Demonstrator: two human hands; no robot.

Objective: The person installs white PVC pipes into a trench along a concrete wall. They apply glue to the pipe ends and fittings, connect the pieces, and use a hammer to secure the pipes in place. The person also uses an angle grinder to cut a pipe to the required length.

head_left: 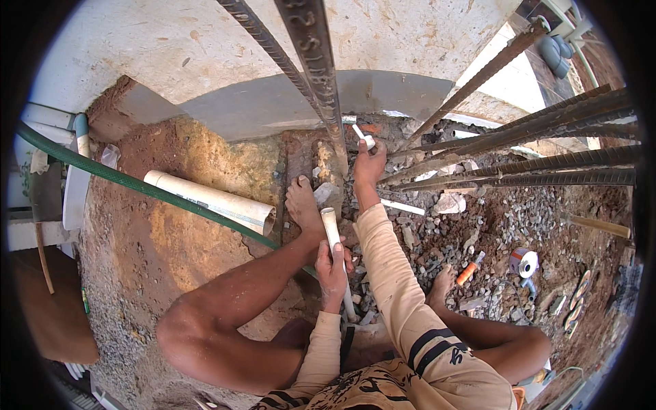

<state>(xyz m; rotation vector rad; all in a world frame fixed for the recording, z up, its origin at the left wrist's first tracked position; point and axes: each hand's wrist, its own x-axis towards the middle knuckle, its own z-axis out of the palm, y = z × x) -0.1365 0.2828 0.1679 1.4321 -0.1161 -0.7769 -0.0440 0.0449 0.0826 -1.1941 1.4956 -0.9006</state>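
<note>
My left hand point(331, 273) grips a narrow white pipe point(331, 225), held lengthwise between my legs with its flared end upward. My right hand point(367, 164) reaches forward near the base of the wall, its fingers closed on a small white plastic fitting point(370, 142) with a narrow white piece point(358, 130) extending from it. Beyond my right forearm lies another thin white pipe point(403, 206) on the gravel. My bare left foot point(301, 201) rests left of the upright pipe, beside a pale stone point(325, 193).
Steel rebars point(329, 102) rise ahead and fan rightward before a white wall point(396, 37). A green hose point(102, 167) crosses left, beside a wide white pipe point(198, 197). On rubble at right lie an orange-handled tool point(468, 272), a round can point(525, 262), a grey fitting point(529, 288) and a sandal point(581, 290).
</note>
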